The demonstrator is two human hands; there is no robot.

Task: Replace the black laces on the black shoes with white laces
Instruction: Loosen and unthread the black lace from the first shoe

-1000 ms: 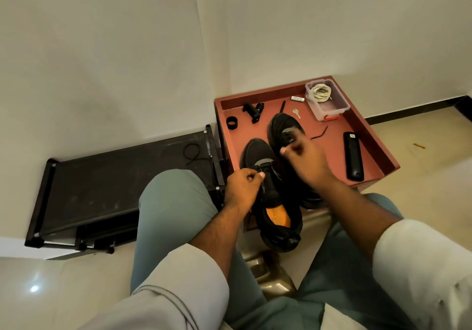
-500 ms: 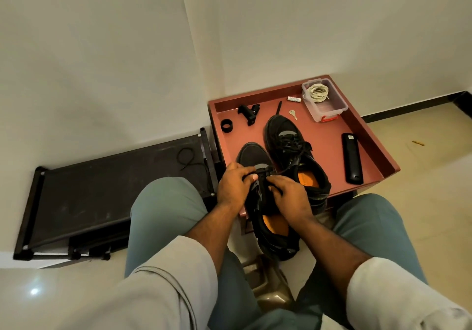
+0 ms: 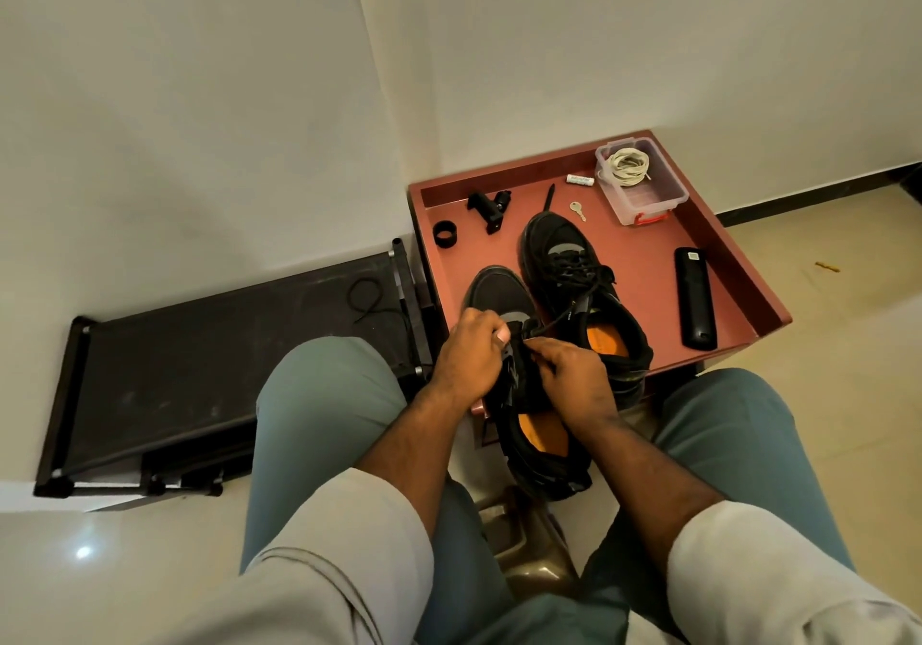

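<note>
Red-brown desk (image 3: 648,265) is carrying two black shoes; left hand (image 3: 469,355) and right hand (image 3: 574,375) are pinching the near shoe (image 3: 544,440), hiding its eyelets. Clear box (image 3: 643,195) is containing white laces (image 3: 629,166).

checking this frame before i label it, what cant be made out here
All in the head view:
- Near shoe: its eyelets and lace are covered by the left hand and right hand, so lacing progress is hidden.
- Exact finger grip: too dark and tight to tell.
- White laces in the clear box: coiled, count unclear.
- Small tube: label too small to read.
- Remote: buttons too dark.
- Black rack: underside hidden by its top.
</note>
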